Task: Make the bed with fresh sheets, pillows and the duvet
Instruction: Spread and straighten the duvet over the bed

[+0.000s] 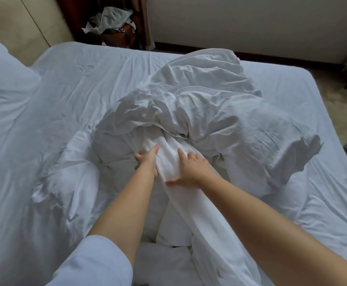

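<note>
A big bed (pixel 85 83) fills most of the view, w/ a white sheet (pixel 69 112) pulled over it, a bit wrinkly. In the middle sits the duvet (pixel 205 104) – a big, soft, crumpled heap, all white, bunched up high at the far side & spilling down toward the person. A long fold of it runs from the heap right down between the two arms to the near edge. The left hand (pixel 147 156) is at the left side of that fold, fingers reaching forward & pushed into the cloth; the thumb sticks out to the left. It touches the duvet, but if the fingers are curled round a bit of cloth, can't tell – they are partly hidden. The right hand (pixel 191 168) lies on the right side of the same fold, fingers spread & fairly straight, thumb pointing left, pressing flat on the cloth. The two hands are near each other, w/ a strip of duvet between them. A white sleeve (pixel 98 263) shows on the left arm; the right arm is bare. A pillow (pixel 1 79) lies at the far left on the bed. Past the bed, by the wall, a dark basket (pixel 121 37) holds a pile of rumpled cloth (pixel 110 18).
</note>
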Demonstrator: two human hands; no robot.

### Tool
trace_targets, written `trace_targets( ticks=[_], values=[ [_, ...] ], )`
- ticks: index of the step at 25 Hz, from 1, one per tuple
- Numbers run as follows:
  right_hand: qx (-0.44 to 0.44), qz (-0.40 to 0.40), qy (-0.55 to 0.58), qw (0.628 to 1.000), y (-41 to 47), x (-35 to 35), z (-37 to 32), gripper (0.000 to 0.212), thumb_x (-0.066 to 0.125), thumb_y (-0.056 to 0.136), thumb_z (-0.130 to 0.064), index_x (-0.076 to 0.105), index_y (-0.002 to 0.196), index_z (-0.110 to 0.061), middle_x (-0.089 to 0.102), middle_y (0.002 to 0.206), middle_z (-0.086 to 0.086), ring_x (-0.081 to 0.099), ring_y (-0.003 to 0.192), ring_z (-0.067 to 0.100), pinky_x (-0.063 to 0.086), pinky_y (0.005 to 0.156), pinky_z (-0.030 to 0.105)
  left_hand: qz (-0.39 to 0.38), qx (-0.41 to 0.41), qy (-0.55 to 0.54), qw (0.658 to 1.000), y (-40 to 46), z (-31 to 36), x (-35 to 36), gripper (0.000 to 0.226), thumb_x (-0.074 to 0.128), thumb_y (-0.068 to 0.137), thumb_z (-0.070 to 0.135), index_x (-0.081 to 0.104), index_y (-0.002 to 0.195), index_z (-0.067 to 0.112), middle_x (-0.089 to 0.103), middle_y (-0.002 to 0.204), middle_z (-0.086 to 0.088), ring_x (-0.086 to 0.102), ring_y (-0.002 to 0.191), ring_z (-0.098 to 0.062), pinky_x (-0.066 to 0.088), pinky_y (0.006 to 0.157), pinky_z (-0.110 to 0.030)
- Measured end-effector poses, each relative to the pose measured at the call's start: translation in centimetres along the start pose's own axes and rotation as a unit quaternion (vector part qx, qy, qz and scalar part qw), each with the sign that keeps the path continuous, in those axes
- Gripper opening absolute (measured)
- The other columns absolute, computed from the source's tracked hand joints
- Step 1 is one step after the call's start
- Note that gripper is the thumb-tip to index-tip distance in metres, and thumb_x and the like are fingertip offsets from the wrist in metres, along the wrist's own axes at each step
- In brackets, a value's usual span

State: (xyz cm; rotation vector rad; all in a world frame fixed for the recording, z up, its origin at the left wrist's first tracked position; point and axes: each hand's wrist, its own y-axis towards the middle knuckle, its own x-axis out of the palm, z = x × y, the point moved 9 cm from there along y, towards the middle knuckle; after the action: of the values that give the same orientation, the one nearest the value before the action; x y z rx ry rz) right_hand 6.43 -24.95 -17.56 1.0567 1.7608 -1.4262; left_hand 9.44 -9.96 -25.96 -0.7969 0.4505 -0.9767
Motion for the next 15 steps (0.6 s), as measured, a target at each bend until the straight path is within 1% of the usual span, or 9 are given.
trace_targets(
  ticks=[1, 2, 3, 5, 7, 8, 10, 12, 15],
  values=[
    [-0.002, 0.001, -0.005, 1.000, 0.5, 0.2, -0.2, 0.110, 0.064, 0.074, -0.063, 0.000, 0.152, -0.020, 0.026, 0.150, 0.015, 0.025, 0.139, 0.031, 0.027, 0.111, 0.042, 0.000, -0.013, 0.020, 1.000, 0.3, -0.2, 0.2, 0.092, 0.084, 0.059, 0.042, 0.036, 0.135, 0.022, 0.048, 0.129, -0.004, 0.057, 0.111, -0.028, 0.049, 0.097, -0.041],
    [0.001, 0.002, -0.006, 1.000, 0.9, 0.4, -0.3, 0.105, 0.066, 0.076, -0.057, 0.003, 0.151, -0.020, 0.031, 0.147, 0.015, 0.030, 0.136, 0.031, 0.029, 0.108, 0.041, -0.007, -0.030, 0.038, 0.999, 0.7, -0.7, 0.5, 0.095, 0.084, 0.063, 0.042, 0.031, 0.139, 0.019, 0.049, 0.125, -0.003, 0.057, 0.111, -0.027, 0.048, 0.097, -0.039],
    [0.004, 0.007, -0.008, 1.000, 1.1, 0.4, -0.2, 0.096, 0.066, 0.078, -0.050, 0.010, 0.149, -0.019, 0.037, 0.142, 0.015, 0.035, 0.132, 0.032, 0.032, 0.104, 0.040, -0.021, -0.041, 0.054, 0.997, 0.7, -1.1, 1.0, 0.092, 0.083, 0.066, 0.042, 0.034, 0.139, 0.015, 0.053, 0.124, -0.004, 0.059, 0.107, -0.026, 0.050, 0.093, -0.036],
    [-0.003, 0.044, -0.015, 0.999, 1.3, -0.3, 0.1, 0.063, 0.063, 0.083, -0.036, 0.031, 0.134, -0.015, 0.049, 0.130, 0.012, 0.046, 0.121, 0.031, 0.036, 0.093, 0.038, -0.041, -0.040, 0.086, 0.995, 0.5, -1.3, 1.9, 0.076, 0.082, 0.067, 0.040, 0.051, 0.129, 0.009, 0.064, 0.116, -0.007, 0.064, 0.095, -0.024, 0.053, 0.082, -0.032],
    [-0.010, 0.069, -0.016, 0.997, 0.8, -1.5, 0.3, 0.036, 0.053, 0.087, -0.021, 0.040, 0.119, -0.014, 0.056, 0.120, 0.009, 0.052, 0.112, 0.029, 0.034, 0.085, 0.036, -0.028, -0.012, 0.115, 0.993, -0.1, -0.9, 2.4, 0.067, 0.082, 0.068, 0.033, 0.055, 0.124, 0.007, 0.067, 0.110, -0.010, 0.066, 0.090, -0.024, 0.055, 0.076, -0.032],
    [-0.018, 0.075, -0.016, 0.997, 0.5, -1.9, 0.4, 0.032, 0.049, 0.088, -0.014, 0.041, 0.119, -0.013, 0.058, 0.118, 0.008, 0.053, 0.111, 0.029, 0.033, 0.084, 0.036, -0.026, 0.004, 0.129, 0.991, -0.9, -0.5, 2.7, 0.064, 0.081, 0.071, 0.028, 0.052, 0.125, 0.007, 0.066, 0.111, -0.011, 0.066, 0.089, -0.024, 0.054, 0.074, -0.032],
    [-0.036, 0.089, -0.012, 0.995, -0.6, -2.9, 0.7, 0.034, 0.043, 0.088, -0.006, 0.042, 0.121, -0.012, 0.059, 0.117, 0.009, 0.054, 0.111, 0.030, 0.034, 0.087, 0.037, -0.026, 0.048, 0.153, 0.987, -3.2, 0.5, 3.7, 0.059, 0.074, 0.079, 0.018, 0.045, 0.130, 0.007, 0.064, 0.117, -0.013, 0.063, 0.088, -0.024, 0.051, 0.071, -0.031],
    [-0.046, 0.102, -0.008, 0.994, -2.0, -3.5, 1.7, 0.031, 0.040, 0.088, -0.003, 0.044, 0.116, -0.012, 0.060, 0.116, 0.010, 0.055, 0.109, 0.030, 0.035, 0.088, 0.037, -0.032, 0.076, 0.177, 0.981, -5.8, 0.9, 4.8, 0.058, 0.068, 0.084, 0.011, 0.040, 0.135, 0.007, 0.061, 0.121, -0.015, 0.060, 0.088, -0.023, 0.050, 0.069, -0.031],
    [-0.047, 0.095, 0.003, 0.994, -5.0, -4.3, 5.1, 0.029, 0.040, 0.088, -0.003, 0.045, 0.115, -0.012, 0.057, 0.119, 0.011, 0.055, 0.111, 0.031, 0.036, 0.088, 0.037, -0.040, 0.114, 0.236, 0.964, -11.3, 0.0, 7.1, 0.065, 0.061, 0.088, 0.004, 0.028, 0.145, 0.007, 0.055, 0.128, -0.015, 0.057, 0.092, -0.023, 0.049, 0.066, -0.030]
  ],
)
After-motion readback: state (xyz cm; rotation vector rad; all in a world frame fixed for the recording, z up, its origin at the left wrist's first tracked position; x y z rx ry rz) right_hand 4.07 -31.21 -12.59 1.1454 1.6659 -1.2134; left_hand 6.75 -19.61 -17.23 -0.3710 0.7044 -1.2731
